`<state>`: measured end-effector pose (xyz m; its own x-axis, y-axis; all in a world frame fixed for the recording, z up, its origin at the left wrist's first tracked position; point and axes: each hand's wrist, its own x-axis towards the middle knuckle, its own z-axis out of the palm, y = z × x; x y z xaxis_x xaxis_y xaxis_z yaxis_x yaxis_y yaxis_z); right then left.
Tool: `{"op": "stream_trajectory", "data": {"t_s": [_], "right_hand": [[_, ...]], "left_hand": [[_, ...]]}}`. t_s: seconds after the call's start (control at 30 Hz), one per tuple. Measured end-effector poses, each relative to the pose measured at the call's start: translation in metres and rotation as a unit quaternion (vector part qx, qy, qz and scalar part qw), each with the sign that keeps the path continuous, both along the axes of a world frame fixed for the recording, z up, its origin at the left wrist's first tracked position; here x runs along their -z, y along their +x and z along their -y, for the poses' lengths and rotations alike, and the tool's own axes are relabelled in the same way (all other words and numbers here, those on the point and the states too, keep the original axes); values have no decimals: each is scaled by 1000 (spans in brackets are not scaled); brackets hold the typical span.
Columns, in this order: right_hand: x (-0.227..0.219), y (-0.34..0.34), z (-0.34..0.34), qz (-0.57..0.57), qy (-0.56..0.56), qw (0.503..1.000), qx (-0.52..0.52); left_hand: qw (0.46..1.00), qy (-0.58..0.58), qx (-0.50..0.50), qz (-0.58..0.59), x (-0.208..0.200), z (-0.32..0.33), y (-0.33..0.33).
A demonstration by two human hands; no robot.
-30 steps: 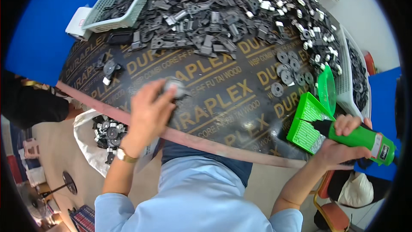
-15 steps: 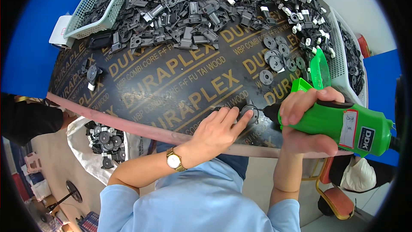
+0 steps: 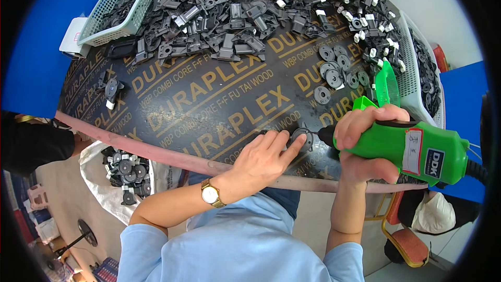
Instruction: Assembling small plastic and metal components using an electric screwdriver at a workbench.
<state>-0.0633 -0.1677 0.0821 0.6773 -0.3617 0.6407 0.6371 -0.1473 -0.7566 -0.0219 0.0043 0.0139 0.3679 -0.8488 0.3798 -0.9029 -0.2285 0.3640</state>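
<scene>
- The left hand [image 3: 263, 156] has its fingers closed on a black plastic disc assembly [image 3: 303, 139] on the table [image 3: 209, 102], near the front edge; the index fingertip rests on the disc and the thumb is hidden.
- The right hand [image 3: 368, 143] has its fingers wrapped around a green electric screwdriver [image 3: 415, 151], its bit meeting the disc.
- Just beyond the right fingers, a bright green tray [image 3: 365, 103] shows only in part, contents hidden; a green scoop-shaped piece [image 3: 386, 86] stands behind it.
- Farther beyond, a white basket [image 3: 410, 68] holds black parts.
- Far ahead and left of the left fingers, a pale green basket [image 3: 107, 35] holds black parts.
- Left of the left fingers, below the table edge, a white sack [image 3: 99, 183] holds black-and-white assemblies.
- Ahead of both hands, a heap of loose parts [image 3: 229, 18] covers the dark, gold-printed table.
- Behind the right forearm stands a chair [image 3: 409, 245].
</scene>
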Motion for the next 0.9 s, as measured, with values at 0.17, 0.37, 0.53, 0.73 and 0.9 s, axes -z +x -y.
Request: {"op": "stream_trajectory", "data": {"t_s": [0.17,0.37,0.53,0.73,0.9], "right_hand": [[6,-4,2,-4,31,998,-57],[-2,3,-19,-122,61,990,42],[9,6,-29,-104,-4,984,146],[-21,-8,-6,-72,9,987,141],[-28,-47,60,-41,-71,949,304]], "left_hand": [[1000,2,2,-11,0,-1,0],[999,-42,-3,28,9,1,2],[999,-31,20,3,9,2,1],[998,-51,12,-21,9,5,-3],[995,-53,37,-78,17,-1,3]]}}
